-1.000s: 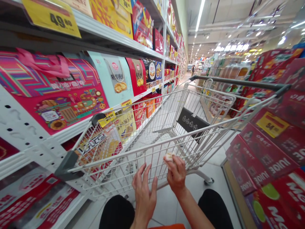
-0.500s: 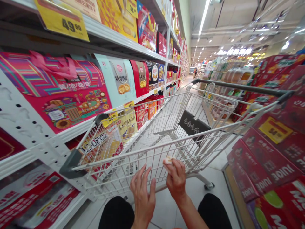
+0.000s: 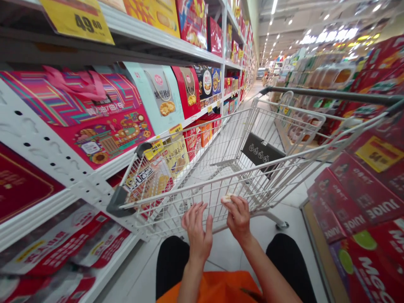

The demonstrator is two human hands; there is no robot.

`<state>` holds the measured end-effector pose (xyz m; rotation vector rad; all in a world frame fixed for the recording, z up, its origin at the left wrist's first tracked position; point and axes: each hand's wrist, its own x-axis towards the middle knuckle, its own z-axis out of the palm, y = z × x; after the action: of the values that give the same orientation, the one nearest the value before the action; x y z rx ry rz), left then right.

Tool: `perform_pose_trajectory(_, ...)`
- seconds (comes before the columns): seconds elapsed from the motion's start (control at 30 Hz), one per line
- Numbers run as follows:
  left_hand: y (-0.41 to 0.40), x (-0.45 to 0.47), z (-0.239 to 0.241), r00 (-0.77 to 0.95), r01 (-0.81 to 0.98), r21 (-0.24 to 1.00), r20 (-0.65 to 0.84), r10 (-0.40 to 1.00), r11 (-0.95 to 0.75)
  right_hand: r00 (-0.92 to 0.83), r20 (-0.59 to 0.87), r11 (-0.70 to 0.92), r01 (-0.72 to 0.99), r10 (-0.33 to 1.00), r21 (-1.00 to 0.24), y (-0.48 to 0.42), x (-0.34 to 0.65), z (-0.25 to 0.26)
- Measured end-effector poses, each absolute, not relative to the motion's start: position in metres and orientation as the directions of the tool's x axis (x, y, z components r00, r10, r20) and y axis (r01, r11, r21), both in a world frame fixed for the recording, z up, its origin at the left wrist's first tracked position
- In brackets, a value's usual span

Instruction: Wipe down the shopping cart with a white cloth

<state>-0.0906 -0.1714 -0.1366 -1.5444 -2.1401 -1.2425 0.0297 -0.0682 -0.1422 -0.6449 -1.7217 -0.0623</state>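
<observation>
My right hand (image 3: 239,216) is closed, with a small crumpled whitish piece (image 3: 227,197) pinched at the fingertips; its material I cannot make out. To its left, my left hand (image 3: 198,229) is open and holds nothing, its fingers loosely spread and the thumb apart. Both hands hover in front of the near side of a wire shopping cart (image 3: 261,155), whose dark panel carries round icons. Whether the fingers touch the wires I cannot tell. My dark-clad knees flank the hands, and orange clothing shows below.
Shelving (image 3: 164,50) on the left holds a pink biscuit box (image 3: 116,134), a pale blue box (image 3: 154,92) and yellow price tags (image 3: 78,21). The cart's handle (image 3: 334,97) reaches to the right. Red juice cartons (image 3: 356,193) are stacked there. An aisle runs ahead.
The view has tilted and shifted, so orange clothing now shows at the bottom. Both hands keep nearly the same pose, the right still pinching the whitish piece.
</observation>
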Motion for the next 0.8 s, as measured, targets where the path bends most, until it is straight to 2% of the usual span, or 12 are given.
perform_pose_trajectory(0.2,-0.178,-0.089,-0.128,-0.41,0.845,0.527,0.528,0.744,0.093,0.033,0.936,0.833,0.447,0.349,-0.327,-0.056,0.026,-0.115)
perform_pose_trajectory(0.4,-0.181,-0.089,-0.129,-0.381,0.857,0.51,0.529,0.758,0.074,-0.116,0.907,0.832,0.459,0.404,-0.312,-0.07,0.026,-0.153)
perform_pose_trajectory(0.47,-0.181,-0.088,-0.128,-0.377,0.853,0.517,0.525,0.763,0.066,-0.143,0.893,0.83,0.455,0.426,-0.323,-0.073,0.028,-0.151)
perform_pose_trajectory(0.57,-0.181,-0.086,-0.124,-0.382,0.84,0.54,0.525,0.76,0.05,-0.078,0.909,0.832,0.441,0.408,-0.336,-0.071,0.028,-0.13)
perform_pose_trajectory(0.67,-0.182,-0.084,-0.121,-0.408,0.83,0.558,0.57,0.713,0.029,-0.057,0.931,0.84,0.453,0.36,-0.297,-0.067,0.021,-0.117)
perform_pose_trajectory(0.8,-0.188,-0.085,-0.119,-0.54,0.796,0.598,0.626,0.562,0.098,-0.15,0.938,0.868,0.445,0.314,-0.22,-0.076,0.014,-0.14)
